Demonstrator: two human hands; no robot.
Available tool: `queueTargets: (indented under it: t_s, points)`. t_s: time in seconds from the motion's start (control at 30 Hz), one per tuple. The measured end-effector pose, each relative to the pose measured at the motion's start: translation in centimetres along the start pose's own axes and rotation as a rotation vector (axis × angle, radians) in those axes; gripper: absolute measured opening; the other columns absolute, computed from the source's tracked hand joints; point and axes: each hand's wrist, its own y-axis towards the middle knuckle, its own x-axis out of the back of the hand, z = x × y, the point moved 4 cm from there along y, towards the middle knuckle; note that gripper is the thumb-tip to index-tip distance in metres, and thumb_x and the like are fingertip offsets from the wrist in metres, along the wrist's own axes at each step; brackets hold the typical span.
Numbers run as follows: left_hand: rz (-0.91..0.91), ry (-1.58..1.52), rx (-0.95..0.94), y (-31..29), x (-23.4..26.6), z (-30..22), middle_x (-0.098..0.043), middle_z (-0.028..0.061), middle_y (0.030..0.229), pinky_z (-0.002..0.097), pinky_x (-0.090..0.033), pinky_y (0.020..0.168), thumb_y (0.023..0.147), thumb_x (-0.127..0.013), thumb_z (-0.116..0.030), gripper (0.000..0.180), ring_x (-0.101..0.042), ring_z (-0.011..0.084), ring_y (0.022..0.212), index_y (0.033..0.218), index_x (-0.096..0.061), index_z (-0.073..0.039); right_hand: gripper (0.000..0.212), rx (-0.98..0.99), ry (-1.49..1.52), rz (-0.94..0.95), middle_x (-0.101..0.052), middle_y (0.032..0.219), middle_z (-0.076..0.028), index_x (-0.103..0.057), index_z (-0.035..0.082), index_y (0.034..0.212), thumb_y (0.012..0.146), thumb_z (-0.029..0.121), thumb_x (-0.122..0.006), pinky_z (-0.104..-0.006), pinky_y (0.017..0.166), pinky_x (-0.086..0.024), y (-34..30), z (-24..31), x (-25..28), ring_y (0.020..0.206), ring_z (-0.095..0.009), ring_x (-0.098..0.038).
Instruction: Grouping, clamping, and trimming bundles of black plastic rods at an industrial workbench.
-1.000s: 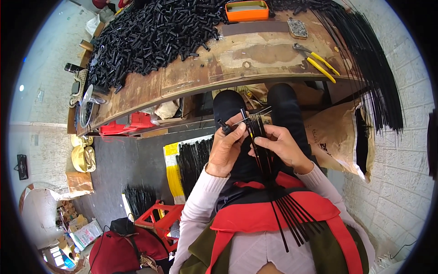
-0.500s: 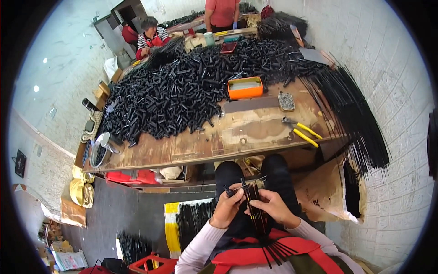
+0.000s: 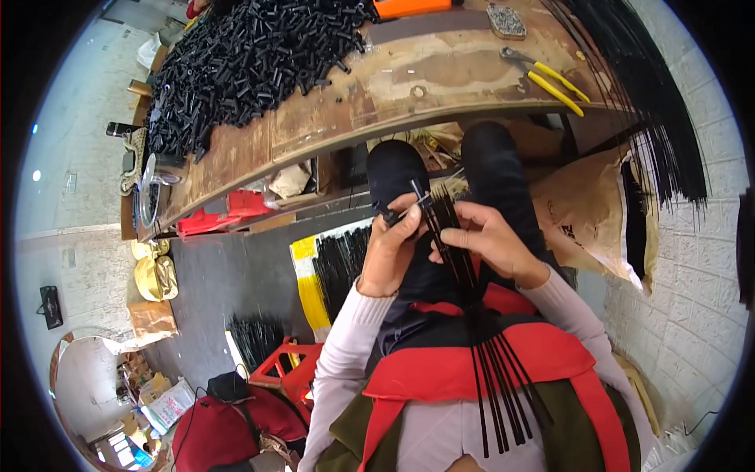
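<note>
Above my lap, my left hand (image 3: 391, 248) pinches short black tube pieces (image 3: 384, 212), one poking out by the thumb. Another narrow dark piece stands up at its fingertips, touching the top of the bundle beside it. My right hand (image 3: 491, 242) is closed round a bundle of thin black rods (image 3: 454, 256), thumb across the front. The lower ends of these rods fan out over my red apron (image 3: 440, 376). Some of the right fingers are hidden behind the bundle.
On the wooden table (image 3: 314, 126) lie a heap of short black tubes (image 3: 236, 71), yellow-handled pliers (image 3: 554, 82), an orange tray (image 3: 413, 6) and a small box of metal bits (image 3: 506, 22). Long black rods (image 3: 645, 86) overhang its right end. A brown sack (image 3: 586, 208) stands below; a red stool (image 3: 291, 366) is at left.
The view has tilted downward, so the table sits higher and more of my apron shows. Both hands keep their grips close together at the top of the bundle.
</note>
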Motion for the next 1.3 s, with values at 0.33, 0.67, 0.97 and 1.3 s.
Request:
queueTargets:
  t_s: [0.33,0.67,0.97,1.3]
  points:
    - [0.079,-0.138,0.061,-0.9,-0.8,0.6,-0.065,0.0047,0.102,0.0273,-0.050,0.069,0.095,-0.062,-0.024,0.034,-0.058,0.0108,0.080,0.122,-0.055,-0.005,0.023,0.209,-0.062,-0.162,-0.067,0.097,-0.011,-0.059,-0.007,0.112,0.094,0.007,-0.062,-0.0273,0.079,-0.054,-1.7,0.2,-1.5,0.084,-0.016,-0.068]
    - [0.078,-0.060,0.065,-0.1,-0.7,0.3,-0.063,-0.0003,0.095,0.0226,-0.043,0.074,0.091,-0.068,-0.021,0.027,-0.054,0.0071,0.082,0.111,-0.060,-0.004,0.023,0.061,0.130,-0.078,-0.066,0.103,-0.012,-0.057,-0.005,0.115,0.094,0.005,-0.058,-0.0315,0.078,-0.057,-1.0,-0.1,-0.4,0.084,-0.022,-0.069]
    - [0.106,-0.082,0.086,0.1,0.0,1.2,-0.062,0.0171,0.123,0.0296,-0.056,0.066,0.094,-0.062,-0.031,0.043,-0.067,0.0201,0.094,0.123,-0.053,0.000,0.022,0.139,0.020,-0.104,-0.065,0.102,-0.011,-0.056,-0.004,0.115,0.095,0.006,-0.057,-0.0320,0.078,-0.056,-1.3,0.5,-1.3,0.084,-0.020,-0.067]
    - [0.151,-0.274,0.135,0.0,0.6,1.9,-0.059,0.0120,0.112,0.0289,-0.050,0.063,0.092,-0.066,-0.025,0.036,-0.061,0.0165,0.084,0.119,-0.052,-0.006,0.028,0.127,-0.012,-0.099,-0.066,0.098,-0.009,-0.056,-0.006,0.117,0.094,0.010,-0.061,-0.0270,0.078,-0.054,-1.1,0.8,-1.1,0.083,-0.016,-0.068]
